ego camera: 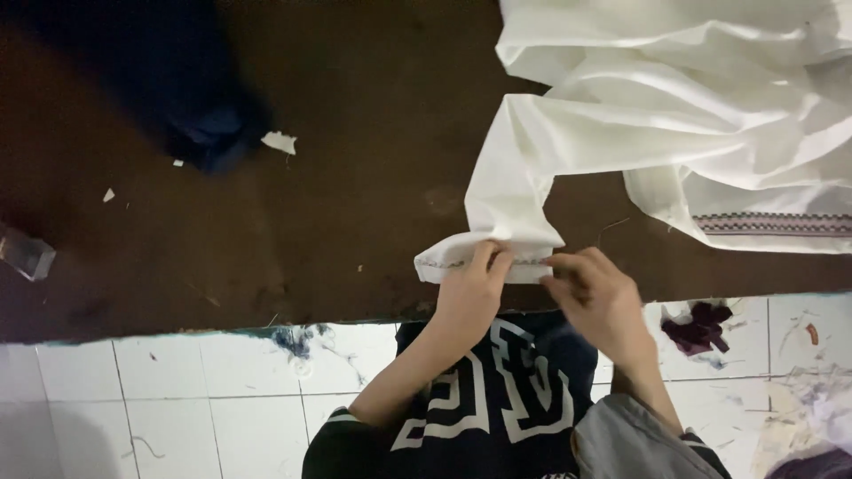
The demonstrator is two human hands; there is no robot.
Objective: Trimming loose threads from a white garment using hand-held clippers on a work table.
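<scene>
A white garment [674, 106] lies spread over the right part of a dark brown table [337, 204]. One sleeve hangs toward me, its stitched cuff [448, 262] resting at the table's front edge. My left hand [470, 297] pinches the cuff's hem between thumb and fingers. My right hand [599, 297] is just to the right, fingers curled at the cuff's right end, touching the fabric. A patterned trim band [772, 223] shows on the garment's lower right edge.
A dark blue cloth [177, 80] lies at the table's far left, with a white scrap [280, 142] beside it. A small grey object [25, 253] sits at the left edge. Below the table is white tiled floor [204, 399] with dark purple fabric scraps [701, 326].
</scene>
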